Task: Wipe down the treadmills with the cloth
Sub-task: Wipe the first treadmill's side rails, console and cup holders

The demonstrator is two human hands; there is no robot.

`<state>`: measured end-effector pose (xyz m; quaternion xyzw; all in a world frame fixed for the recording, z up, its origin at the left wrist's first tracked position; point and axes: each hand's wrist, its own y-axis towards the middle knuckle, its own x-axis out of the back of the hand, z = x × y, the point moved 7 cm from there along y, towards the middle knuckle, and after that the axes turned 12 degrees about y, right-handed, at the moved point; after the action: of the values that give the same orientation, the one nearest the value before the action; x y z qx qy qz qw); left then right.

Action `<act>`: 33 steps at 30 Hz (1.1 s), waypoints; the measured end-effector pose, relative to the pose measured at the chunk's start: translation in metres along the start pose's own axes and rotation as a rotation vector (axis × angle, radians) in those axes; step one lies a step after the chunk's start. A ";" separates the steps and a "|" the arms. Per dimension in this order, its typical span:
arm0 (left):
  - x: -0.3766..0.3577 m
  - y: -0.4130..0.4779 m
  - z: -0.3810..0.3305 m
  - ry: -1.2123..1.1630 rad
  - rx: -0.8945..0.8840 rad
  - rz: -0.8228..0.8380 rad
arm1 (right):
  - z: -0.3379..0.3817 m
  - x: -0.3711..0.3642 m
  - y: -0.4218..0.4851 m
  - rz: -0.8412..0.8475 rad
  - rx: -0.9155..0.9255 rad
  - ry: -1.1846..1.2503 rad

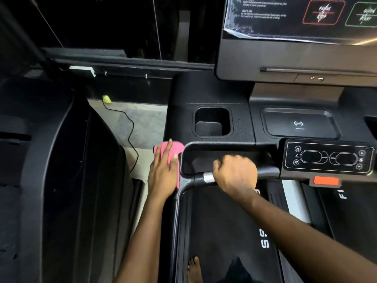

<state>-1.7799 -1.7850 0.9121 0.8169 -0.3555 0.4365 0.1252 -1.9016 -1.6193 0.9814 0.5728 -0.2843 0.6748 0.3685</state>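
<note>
- The left hand (163, 176) is lying flat on the pink cloth (177, 147), its fingers (167, 149) straight and slightly spread, pressing the cloth against the outer left side of the treadmill (224, 92) at the rounded corner of its frame
- The cloth is showing above the fingertips and along the right edge of the hand, touching the frame
- The right hand (234, 176) is wrapping its curled fingers tightly around the handlebar (267, 172), just right of the silver sensor band (208, 177)
- A bare foot (194, 268) is standing on the belt (220, 221) below the arms
- The treadmill is carrying a cup holder (212, 122), a charging tray (299, 123), a button panel (328, 158) and an orange tab (326, 180) just under that panel
- A 2nd treadmill (61, 170) is standing to the left, with a black cable (130, 135) lying on the floor (142, 127) between the 2 machines
</note>
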 end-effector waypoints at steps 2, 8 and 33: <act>0.001 0.043 -0.012 -0.003 0.018 0.017 | 0.001 0.000 0.000 0.000 0.010 0.003; -0.007 -0.025 -0.015 0.252 -0.069 -0.018 | 0.001 0.001 -0.003 0.001 0.030 0.012; -0.005 -0.048 -0.028 0.335 -0.089 -0.016 | 0.000 0.002 -0.001 0.004 0.030 0.055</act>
<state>-1.7664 -1.7341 0.9291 0.7290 -0.3422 0.5495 0.2225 -1.9009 -1.6187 0.9829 0.5587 -0.2651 0.6952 0.3664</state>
